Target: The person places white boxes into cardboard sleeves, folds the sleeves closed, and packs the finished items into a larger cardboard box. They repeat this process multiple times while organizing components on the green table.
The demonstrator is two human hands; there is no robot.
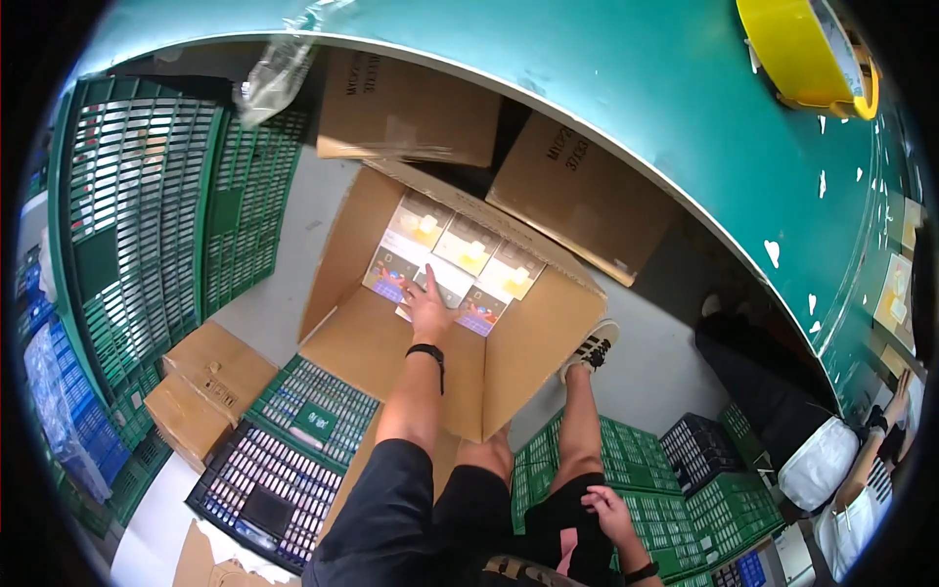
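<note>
My left hand [428, 311], with a black band on its wrist, reaches into an open cardboard carton [364, 338]. Its fingers are spread over the middle small box [446, 283] of the nearer row, touching it and partly covering it. On either side lie a left small box [390, 273] and a right small box [482, 310], purple along one edge. Behind them is a row of pale boxes with yellow pictures [468, 245]. Loosely bent, my right hand [611, 514] is by my right thigh, outside the carton, with nothing visible in it.
Two closed cartons [411, 108] [587, 196] stand under the green table [626, 68]. A yellow tape dispenser [807, 54] sits on top. Green crates [137, 205] are at the left and more crates [636, 455] at the right. Another person [851, 489] is at the far right.
</note>
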